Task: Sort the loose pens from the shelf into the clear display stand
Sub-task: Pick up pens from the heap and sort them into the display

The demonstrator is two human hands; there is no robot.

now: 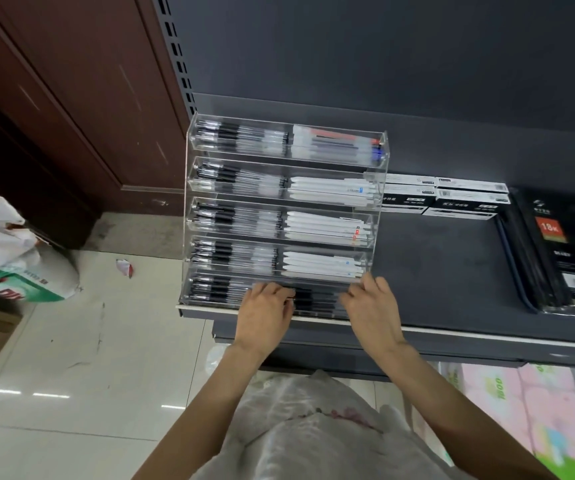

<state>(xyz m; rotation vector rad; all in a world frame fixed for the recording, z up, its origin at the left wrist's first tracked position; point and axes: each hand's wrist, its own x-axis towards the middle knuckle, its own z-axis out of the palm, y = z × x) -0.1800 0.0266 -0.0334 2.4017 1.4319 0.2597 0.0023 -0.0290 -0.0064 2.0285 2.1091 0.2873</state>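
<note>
At bottom tier of clear stand point(279, 195), both hands' grips seemingly pinch black pens point(314, 299).

There is a single view, from a wide-angle camera worn on the person's head, looking forward and steeply down over the chest and both forearms at the dark shelf point(452, 258); straight edges bow toward the frame's borders. It sits close, with the clear display stand point(279, 216) filling the middle, the left hand point(265, 313) and right hand point(372, 306) at the stand's lowest tier, and tiled floor point(71, 375) at lower left; no second view shares the scene.
</note>
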